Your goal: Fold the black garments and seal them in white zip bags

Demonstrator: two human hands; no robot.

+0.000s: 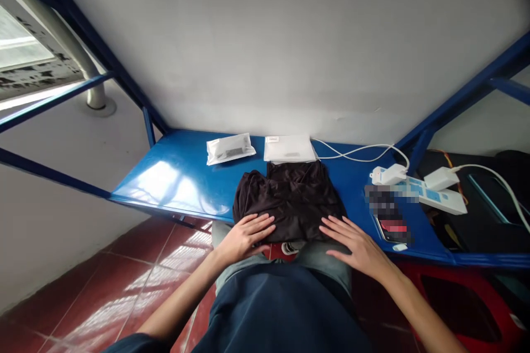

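Note:
A dark, thin cloth garment (296, 198) lies spread on the blue tabletop, its near edge at the table's front; its exact kind cannot be made out. My left hand (250, 234) rests flat on its near left corner, fingers stretched out. On the near right corner lies my right hand (348, 237), with its fingers spread. Behind the cloth, a flat white packet (289, 149) touches or nearly touches its far edge. Left of that is a second white plastic packet (231, 149) with a dark patch inside.
A white power strip (434, 196) with plugged-in chargers (441, 178) stands at the right, its white cable (356, 150) looping behind. A phone (391, 220), partly blurred, lies beside it. Blue metal frame bars (128, 94) enclose both sides. A red stool (467, 309) stands below right.

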